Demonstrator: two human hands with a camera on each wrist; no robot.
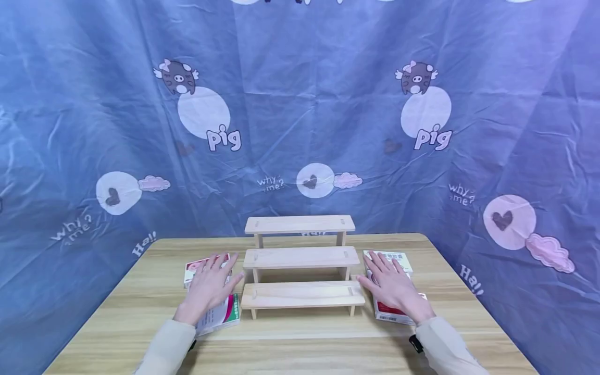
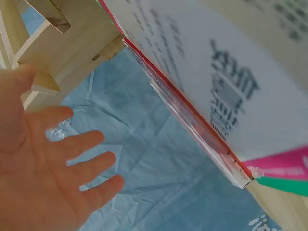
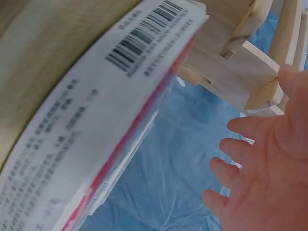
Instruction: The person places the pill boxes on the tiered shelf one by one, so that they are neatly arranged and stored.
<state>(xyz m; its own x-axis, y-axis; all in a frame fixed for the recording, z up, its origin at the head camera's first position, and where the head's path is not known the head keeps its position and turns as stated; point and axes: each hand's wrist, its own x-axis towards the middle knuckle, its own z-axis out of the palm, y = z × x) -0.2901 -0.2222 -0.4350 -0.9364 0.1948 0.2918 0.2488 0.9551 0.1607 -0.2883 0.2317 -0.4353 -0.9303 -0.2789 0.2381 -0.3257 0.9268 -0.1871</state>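
In the head view my left hand [image 1: 206, 286] is held palm down with straight, spread fingers over cardboard boxes on the left. Beneath it show a red-and-white box [image 1: 190, 269] and, nearer, a white box with a pink and green corner [image 1: 217, 319]. My right hand [image 1: 392, 285], likewise flat and spread, overlaps a white box with green print [image 1: 397, 257] and a red-and-white box [image 1: 391, 314]. Both wrist views show the palms with nothing gripped. Printed text covers the box [image 2: 192, 62] in the left wrist view; a barcode marks the box [image 3: 96, 120] in the right.
Between the hands stands a pale wooden three-step rack, with a low front step [image 1: 302, 295], a middle step [image 1: 300, 257] and a high back step [image 1: 300, 224]. The wood-grain table [image 1: 300, 357] ends against a blue printed cloth [image 1: 300, 130] at the back and sides.
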